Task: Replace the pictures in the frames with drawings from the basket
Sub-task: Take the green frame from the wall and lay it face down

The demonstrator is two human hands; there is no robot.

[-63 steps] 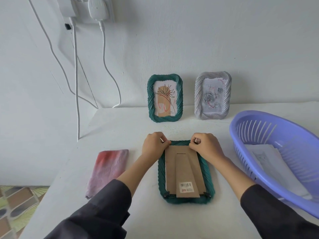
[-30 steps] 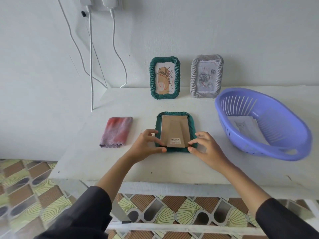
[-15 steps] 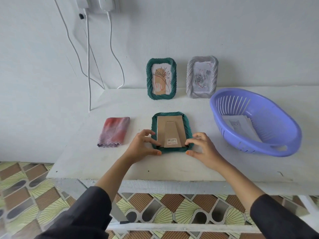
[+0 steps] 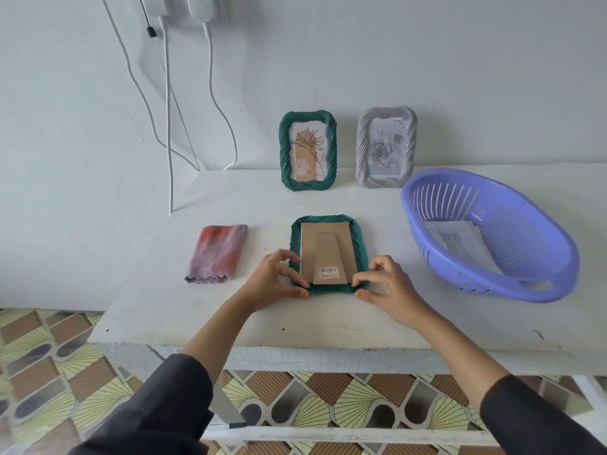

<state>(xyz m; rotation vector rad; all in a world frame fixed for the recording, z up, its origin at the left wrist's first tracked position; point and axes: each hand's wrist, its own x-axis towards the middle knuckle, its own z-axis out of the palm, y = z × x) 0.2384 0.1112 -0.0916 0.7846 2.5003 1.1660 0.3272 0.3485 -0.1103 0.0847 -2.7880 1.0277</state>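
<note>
A green picture frame [image 4: 361, 247] lies face down on the white table [image 4: 328, 320], its brown cardboard back [image 4: 328, 254] up. My left hand [image 4: 274, 280] pinches the frame's near left corner with thumb and forefinger. My right hand [image 4: 387, 284] pinches the near right corner the same way. A second green frame [image 4: 307, 151] with a flower drawing and a grey frame [image 4: 386, 147] with a rose picture stand against the wall. The purple basket [image 4: 486, 234] at the right holds paper drawings [image 4: 456, 241].
A folded red and purple cloth [image 4: 218, 254] lies left of the flat frame. White cables [image 4: 167, 126] hang down the wall at the back left from plugs. The table's front edge is close below my hands, with patterned floor tiles beneath.
My hands moved from the frame's far corners to its near corners. My head pulled back, so the table edge and floor came into view. The frame stays flat.
</note>
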